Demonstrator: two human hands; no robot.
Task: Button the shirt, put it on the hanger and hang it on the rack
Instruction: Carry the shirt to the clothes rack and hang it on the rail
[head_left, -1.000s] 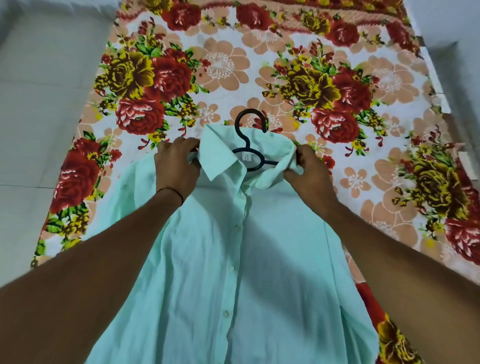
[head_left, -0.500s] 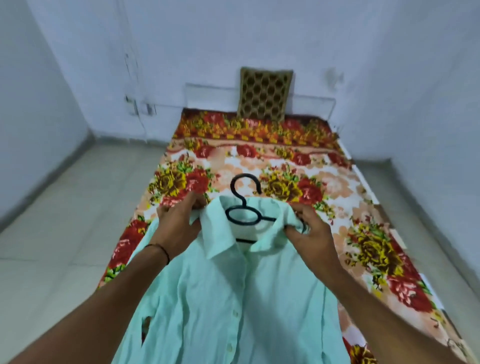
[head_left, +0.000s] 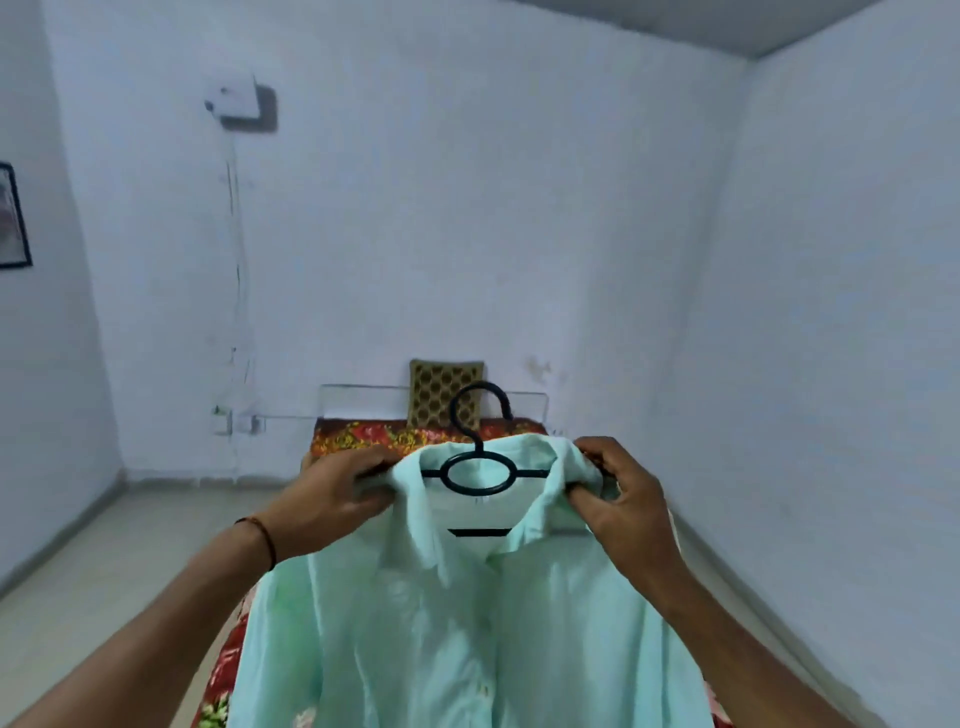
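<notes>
Both hands, left hand (head_left: 332, 499) and right hand (head_left: 618, 499), pinch the shirt (head_left: 467, 623) shoulders; it might slip off the hanger (head_left: 478, 467) if tipped.

Left hand (head_left: 332, 501), right hand (head_left: 623, 506): fingers (head_left: 597, 448) curled.

bed (head_left: 358, 439) with red-and-yellow floral sheet sits on pale tiled floor (head_left: 104, 571), running 6 to 12 o'clock, far end at the wall. Floor strips visible at 9 and 3. On the bed at the 12 o'clock end: one brown patterned cushion (head_left: 436, 387), upright, leaning on the wall. Sheet shows only at 12 and around 7. The shirt (head_left: 467, 623) blocks the middle, and contact with the sheet can't be told.
</notes>
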